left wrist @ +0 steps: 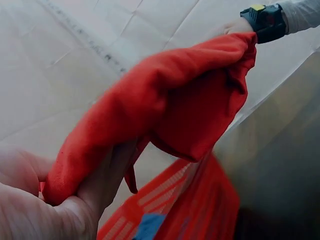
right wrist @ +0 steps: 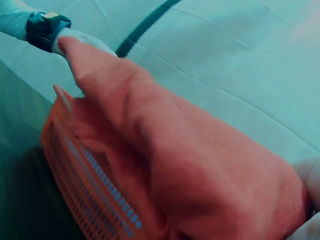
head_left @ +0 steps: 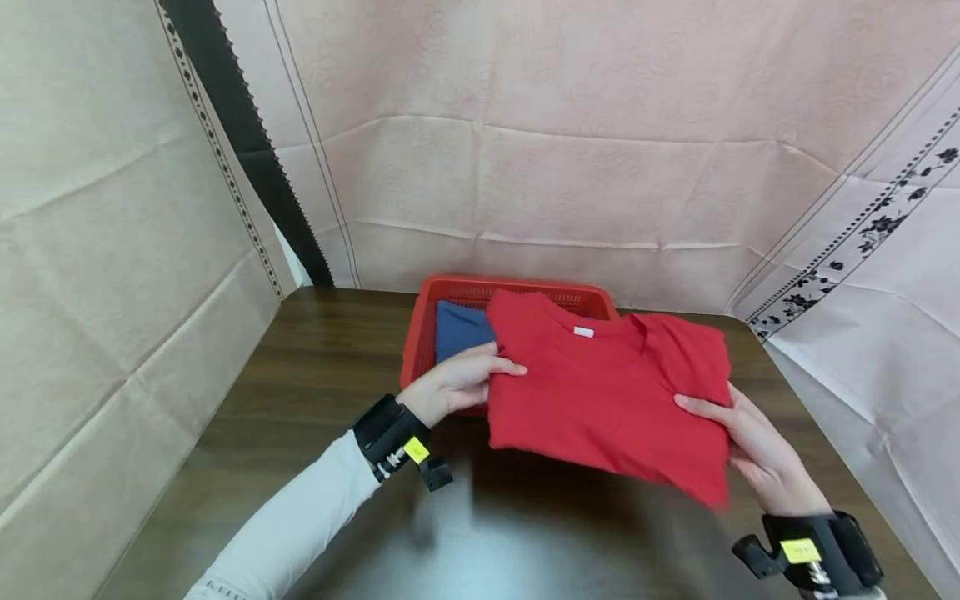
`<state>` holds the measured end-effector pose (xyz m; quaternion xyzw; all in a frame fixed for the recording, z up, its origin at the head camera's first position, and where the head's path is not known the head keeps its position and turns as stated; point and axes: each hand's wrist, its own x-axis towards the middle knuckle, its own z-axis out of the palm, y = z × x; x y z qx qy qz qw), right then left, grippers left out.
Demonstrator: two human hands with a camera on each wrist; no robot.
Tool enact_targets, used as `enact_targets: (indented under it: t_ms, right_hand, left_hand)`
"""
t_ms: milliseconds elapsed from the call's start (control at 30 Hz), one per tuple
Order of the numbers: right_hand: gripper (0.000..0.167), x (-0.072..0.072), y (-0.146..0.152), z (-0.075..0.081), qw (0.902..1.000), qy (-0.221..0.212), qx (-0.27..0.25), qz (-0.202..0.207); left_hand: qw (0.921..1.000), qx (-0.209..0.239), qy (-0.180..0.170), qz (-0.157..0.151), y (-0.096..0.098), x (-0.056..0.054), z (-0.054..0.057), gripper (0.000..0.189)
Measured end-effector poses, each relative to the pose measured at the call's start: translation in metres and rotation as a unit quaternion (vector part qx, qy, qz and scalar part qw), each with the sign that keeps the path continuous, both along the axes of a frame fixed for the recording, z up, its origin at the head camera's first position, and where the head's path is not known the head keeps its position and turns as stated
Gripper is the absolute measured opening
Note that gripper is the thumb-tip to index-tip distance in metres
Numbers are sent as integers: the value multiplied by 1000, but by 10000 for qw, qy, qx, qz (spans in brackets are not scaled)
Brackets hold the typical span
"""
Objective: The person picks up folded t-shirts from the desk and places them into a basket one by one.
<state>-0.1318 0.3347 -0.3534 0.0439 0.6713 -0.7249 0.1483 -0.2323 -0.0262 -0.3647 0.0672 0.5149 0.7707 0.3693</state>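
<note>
Between both hands hangs a folded red T-shirt (head_left: 600, 392), its white neck label facing up in the head view. My left hand (head_left: 461, 379) pinches its left edge, thumb on top and fingers beneath. At the opposite edge my right hand (head_left: 757, 446) grips the cloth the same way. The shirt is raised above the table and covers part of a red plastic basket (head_left: 414, 346). Inside the basket lies a folded blue cloth (head_left: 459, 327), partly hidden by the shirt. The left wrist view shows the shirt (left wrist: 125, 105) sagging between the two hands.
The basket stands at the back of a dark wooden table (head_left: 337, 350), close to a pale cloth backdrop (head_left: 562, 183). More pale cloth hangs on the left side (head_left: 112, 275) and right side. The table's front part reflects light.
</note>
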Motion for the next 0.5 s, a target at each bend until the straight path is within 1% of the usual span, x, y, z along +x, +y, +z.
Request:
enact_targets:
  t_ms: [67,100,200,300,433,500]
  right_hand:
    - [55,-12,-10,2,10000,1,-82,28]
    - [56,-19,-17,6,9965,-575,-476,-366]
    - [66,-41,-31,6,9954,-603,-633,-379]
    - [65,-65,-44,4,9966,-456,-614,-312]
    - [65,-96,-61,0,9965,-413,-620,-368]
    - [67,-108,-67,-5,9964,-446,-588,-412]
  left_hand:
    - [9999,5,-30,148,-8,-8,2,40]
    - [9998,-17,-26,218,-12,-12,3,41]
    - [9990,-109,-36,436,-24,-25,5,44]
    - [9967,-243,-178,750,-35,-40,5,43]
    - [9906,-461,-424,1213,-45,-60,2,29]
    - [9880,-563,-448,1366,-47,-68,-1,21]
